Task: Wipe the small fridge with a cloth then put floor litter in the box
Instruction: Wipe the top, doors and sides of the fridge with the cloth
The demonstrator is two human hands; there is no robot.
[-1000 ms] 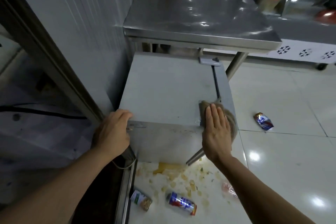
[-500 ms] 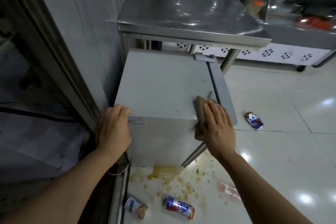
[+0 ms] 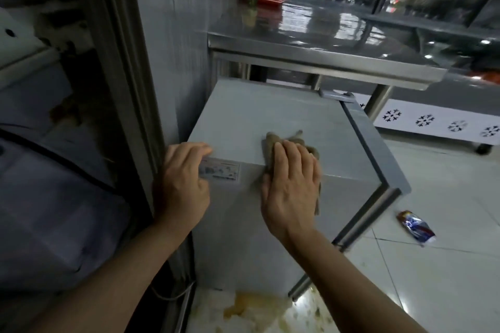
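Brown cloth (image 3: pixel 293 140) now nearer fridge-top middle, wipe stroke ongoing.
Right hand (image 3: pixel 292 184) lies flat with straight fingers pressing cloth over the near top edge of small fridge (image 3: pixel 243 113); half a second ago it worked by the door-side corner, so the pass has moved left toward left hand (image 3: pixel 181 184), whose fingers curl over the near-left corner, bracing. Far part of top likely unwiped. Room: wall panel tight beyond left hand, steel desk (image 3: pixel 324 43) overhangs far end, open floor (image 3: pixel 446 278) beyond right hand. Litter wrapper (image 3: pixel 415 227) there, untouched; spill below the arms. Box not visible.
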